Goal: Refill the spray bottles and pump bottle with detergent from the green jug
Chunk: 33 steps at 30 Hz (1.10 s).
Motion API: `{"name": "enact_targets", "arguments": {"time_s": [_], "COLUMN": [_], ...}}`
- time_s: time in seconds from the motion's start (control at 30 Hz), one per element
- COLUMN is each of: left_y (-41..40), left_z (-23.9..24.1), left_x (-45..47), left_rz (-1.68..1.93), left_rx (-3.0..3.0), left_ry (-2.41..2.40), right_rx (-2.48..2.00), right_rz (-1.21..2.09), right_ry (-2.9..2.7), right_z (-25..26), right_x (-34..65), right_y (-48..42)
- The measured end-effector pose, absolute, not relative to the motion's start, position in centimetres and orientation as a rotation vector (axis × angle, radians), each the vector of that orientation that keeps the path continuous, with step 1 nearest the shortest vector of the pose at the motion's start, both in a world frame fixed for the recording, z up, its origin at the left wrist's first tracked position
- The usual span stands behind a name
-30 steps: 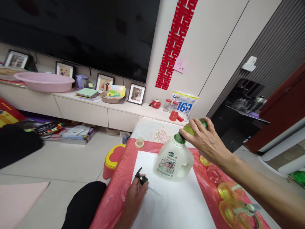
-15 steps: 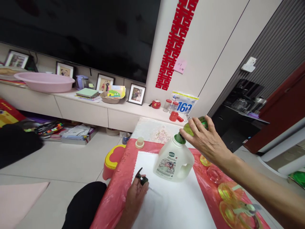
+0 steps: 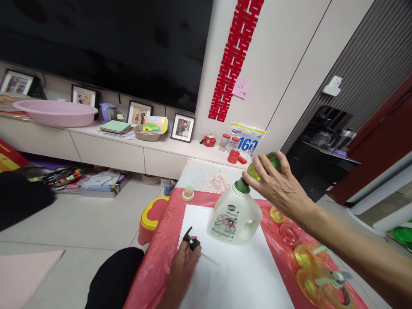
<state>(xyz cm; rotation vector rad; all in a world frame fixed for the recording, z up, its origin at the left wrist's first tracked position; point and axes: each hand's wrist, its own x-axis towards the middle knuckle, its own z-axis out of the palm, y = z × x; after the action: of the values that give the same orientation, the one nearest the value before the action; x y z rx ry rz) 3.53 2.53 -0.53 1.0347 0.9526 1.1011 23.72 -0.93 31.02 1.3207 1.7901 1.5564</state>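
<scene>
My right hand is wrapped round a green see-through bottle. The bottle is tilted, its neck down at the mouth of a white detergent jug, where a green collar shows. My fingers partly hide where the two meet. The jug stands upright on a white sheet and has a printed label and a side handle. Lower left, my left hand is closed on a dark pump head with a curved spout; its thin clear tube points right, over the sheet.
A pale cap sits on the red table cover left of the jug. Several yellow and clear tape rolls lie along the right. A yellow-and-red stool stands beside the table; a low cabinet runs behind.
The green bottle's raised end has lifted slightly in my right hand, its neck still at the jug's mouth. My left hand and the jug have hardly moved; the view has shifted a little.
</scene>
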Motion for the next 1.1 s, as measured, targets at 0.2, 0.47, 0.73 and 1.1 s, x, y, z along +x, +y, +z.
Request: {"name": "enact_targets", "arguments": {"time_s": [0.2, 0.47, 0.73, 1.1], "left_y": [2.9, 2.7, 2.8, 3.1], "left_z": [-0.3, -1.4, -1.6, 0.0], "left_x": [2.9, 3.5, 3.2, 2.7], "left_rz": [0.993, 1.102, 1.091, 1.019], "left_rx": [1.063, 1.03, 1.033, 1.001], "left_ry": [0.911, 0.936, 0.92, 0.894], "right_rx": [1.309, 1.344, 1.423, 1.965], "right_rz": [1.561, 1.549, 1.477, 1.419], "right_ry": [1.784, 1.795, 1.804, 1.865], "right_z": [30.9, 30.5, 29.9, 29.3], "right_x": [23.6, 23.8, 23.9, 24.4], "right_y": [-1.1, -1.1, -1.5, -5.3]}}
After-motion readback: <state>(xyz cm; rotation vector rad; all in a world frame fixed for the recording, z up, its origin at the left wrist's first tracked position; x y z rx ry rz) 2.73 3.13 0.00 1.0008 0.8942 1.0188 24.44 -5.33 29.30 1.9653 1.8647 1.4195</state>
